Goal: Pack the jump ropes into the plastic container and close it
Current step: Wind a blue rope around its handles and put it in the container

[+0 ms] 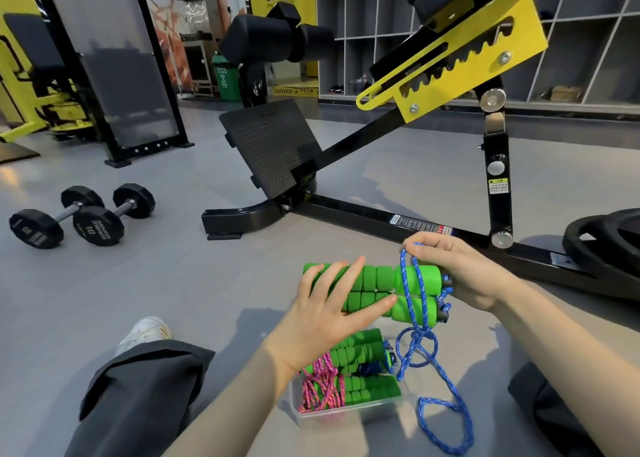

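- Position: green foam handles (pixel 412 280) paired side by side, level, held in the air above the plastic container (pixel 349 416); not yet inside.
- Right grip (pixel 464 273): cupped round the cord end of both handles, fingertips pinching a turn of blue rope (pixel 420 347) at the top of the foam.
- Left grip (pixel 329 314): fingers straight and spread, laid flat over the other end of the handles; steadies, clasps nothing.
- Blue rope: one turn looped across the handles, loose knot hanging below, remainder trailing in a slack loop onto the floor (pixel 207 283) beside the container.
- Handling, judged: light. Foam soft, compressible and grippy, unlikely to slip. Cord limp, prone to snag or spill over the rim. Nothing fragile.
- Best hold, judged: round both handles together near mid-length, cord wound on and trapped under the fingers; loose tail needs gathering first.
- Container: clear, shallow, rectangular, open-topped, on the floor. Holds packed green handles (pixel 360 352) in at least two pairs, a pink rope (pixel 322 387) bundled at the left, a darker blue cord (pixel 369 368) between the pairs.
- Free space: little visible; tight fit expected for a further set.
- Lid: not identified in view.
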A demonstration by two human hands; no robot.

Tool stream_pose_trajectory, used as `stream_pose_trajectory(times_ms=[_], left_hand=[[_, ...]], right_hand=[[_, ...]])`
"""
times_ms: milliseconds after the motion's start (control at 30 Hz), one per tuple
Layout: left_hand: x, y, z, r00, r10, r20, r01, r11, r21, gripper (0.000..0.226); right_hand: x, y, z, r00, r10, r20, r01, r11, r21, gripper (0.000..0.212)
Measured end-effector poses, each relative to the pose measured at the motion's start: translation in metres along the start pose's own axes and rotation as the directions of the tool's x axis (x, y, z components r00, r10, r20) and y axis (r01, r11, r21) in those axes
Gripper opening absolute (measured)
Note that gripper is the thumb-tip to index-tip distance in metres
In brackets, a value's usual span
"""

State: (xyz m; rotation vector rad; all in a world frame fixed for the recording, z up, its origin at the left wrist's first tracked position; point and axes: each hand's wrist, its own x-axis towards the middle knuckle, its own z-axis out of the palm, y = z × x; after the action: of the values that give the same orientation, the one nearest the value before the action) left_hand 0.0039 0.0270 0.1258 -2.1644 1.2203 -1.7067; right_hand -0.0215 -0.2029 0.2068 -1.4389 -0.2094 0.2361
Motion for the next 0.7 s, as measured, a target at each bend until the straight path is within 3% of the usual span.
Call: stream_pose_trajectory(times_ms=[67, 167, 300, 467, 600, 700], left_hand=[[0.001, 0.000, -0.001, 1.000, -0.008, 0.001, 0.008, 1.000, -0.008, 0.062], [0.006, -0.002, -0.006, 0.999, -0.050, 0.016, 0.051, 0.997, -0.059, 0.052], [0.008, -0.005, -0.011, 0.991, -0.084, 0.101, 0.093, 0.991, -0.093, 0.069], [0.010, -0.003, -0.015, 0.997, -0.046, 0.054, 0.050, 0.996, -0.074, 0.050], [0.010, -0.002, -0.014, 1.000, -0.011, 0.006, 0.011, 1.000, -0.018, 0.046], [0.010, 0.002, -0.011, 1.000, 0.000, -0.022, 0.000, 1.000, 0.007, 0.042]], right_hand=[[0.000, 0.002, -0.001, 1.000, 0.008, -0.015, -0.008, 1.000, 0.011, 0.011], [0.001, 0.006, -0.004, 0.999, 0.012, -0.031, -0.010, 0.998, 0.056, 0.036], [0.001, 0.014, 0.000, 0.998, 0.008, -0.059, 0.002, 0.986, 0.168, 0.017], [-0.001, 0.017, 0.005, 0.996, 0.038, -0.082, -0.023, 0.984, 0.177, 0.046], [-0.004, 0.017, 0.014, 0.988, 0.079, -0.134, -0.035, 0.952, 0.304, 0.015], [-0.006, 0.029, 0.026, 0.989, 0.109, -0.096, -0.065, 0.923, 0.380, 0.035]])
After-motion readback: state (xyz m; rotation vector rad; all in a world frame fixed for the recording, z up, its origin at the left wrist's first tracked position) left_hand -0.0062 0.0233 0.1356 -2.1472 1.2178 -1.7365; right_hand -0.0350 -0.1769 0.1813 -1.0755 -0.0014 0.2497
